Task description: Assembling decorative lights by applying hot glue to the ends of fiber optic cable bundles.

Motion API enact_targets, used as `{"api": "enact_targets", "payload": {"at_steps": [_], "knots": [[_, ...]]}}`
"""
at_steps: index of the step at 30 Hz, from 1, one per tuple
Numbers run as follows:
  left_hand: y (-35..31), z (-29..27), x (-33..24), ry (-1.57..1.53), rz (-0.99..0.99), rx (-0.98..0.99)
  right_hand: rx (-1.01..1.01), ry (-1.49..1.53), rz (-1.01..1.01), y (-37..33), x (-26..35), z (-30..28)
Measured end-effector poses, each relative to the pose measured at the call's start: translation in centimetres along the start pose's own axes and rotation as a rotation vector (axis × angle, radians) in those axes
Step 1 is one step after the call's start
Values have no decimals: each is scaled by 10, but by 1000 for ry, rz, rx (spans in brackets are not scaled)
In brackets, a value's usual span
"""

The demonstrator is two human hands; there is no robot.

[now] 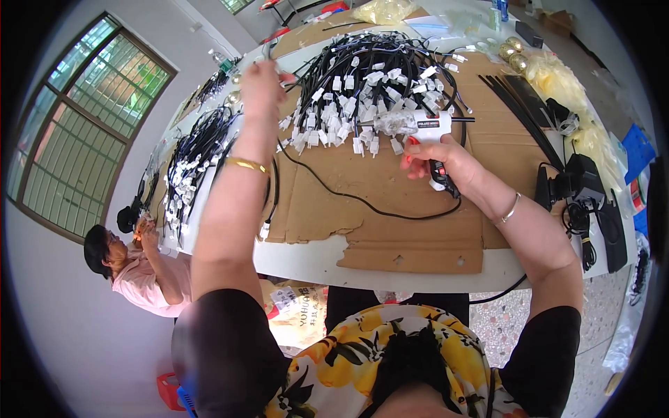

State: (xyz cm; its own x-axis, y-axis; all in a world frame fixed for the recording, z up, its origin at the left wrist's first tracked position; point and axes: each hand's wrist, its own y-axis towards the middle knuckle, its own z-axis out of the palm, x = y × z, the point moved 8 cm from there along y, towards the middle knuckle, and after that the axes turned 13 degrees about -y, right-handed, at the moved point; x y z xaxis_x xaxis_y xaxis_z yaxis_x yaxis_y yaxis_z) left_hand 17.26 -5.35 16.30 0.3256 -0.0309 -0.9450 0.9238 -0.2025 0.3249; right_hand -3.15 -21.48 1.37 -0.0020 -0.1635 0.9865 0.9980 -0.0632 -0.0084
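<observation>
Glue gun at table centre, wire pile above it.

Right hand [446, 164] wrapped tight around the grip of a white glue gun [424, 129], long axis level, nozzle toward 9 o'clock at the heap of black wires with white connectors [369, 83]. Left hand [261, 83] raised at 11 o'clock, pinching a black cable [275, 177]. Cardboard sheet [390, 230] covers the table [306, 268]. Clear bags [557, 80] lie at 2 o'clock; contents unclear.

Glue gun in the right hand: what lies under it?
Under the glue gun, held by the right hand, lie brown cardboard sheets on the white table and a heap of black cables with white connectors. Anything beneath the cardboard is hidden.
</observation>
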Motion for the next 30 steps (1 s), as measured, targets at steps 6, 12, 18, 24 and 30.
{"api": "enact_targets", "payload": {"at_steps": [6, 12, 18, 24, 30], "knots": [[-80, 9, 119, -114, -474, 83, -5, -31, -12, -7, 6, 8], [-111, 21, 126, -380, -509, 281, 9, 0, -8, -5, -1, 2], [-123, 2, 121, -399, -496, 151, 29, -17, -25, -1, 1, 7], [-127, 17, 118, -484, -493, 174, 49, -94, -64, -10, 8, 6], [-127, 16, 104, -412, -476, 157, 66, -130, -85, -6, 13, 20]]}}
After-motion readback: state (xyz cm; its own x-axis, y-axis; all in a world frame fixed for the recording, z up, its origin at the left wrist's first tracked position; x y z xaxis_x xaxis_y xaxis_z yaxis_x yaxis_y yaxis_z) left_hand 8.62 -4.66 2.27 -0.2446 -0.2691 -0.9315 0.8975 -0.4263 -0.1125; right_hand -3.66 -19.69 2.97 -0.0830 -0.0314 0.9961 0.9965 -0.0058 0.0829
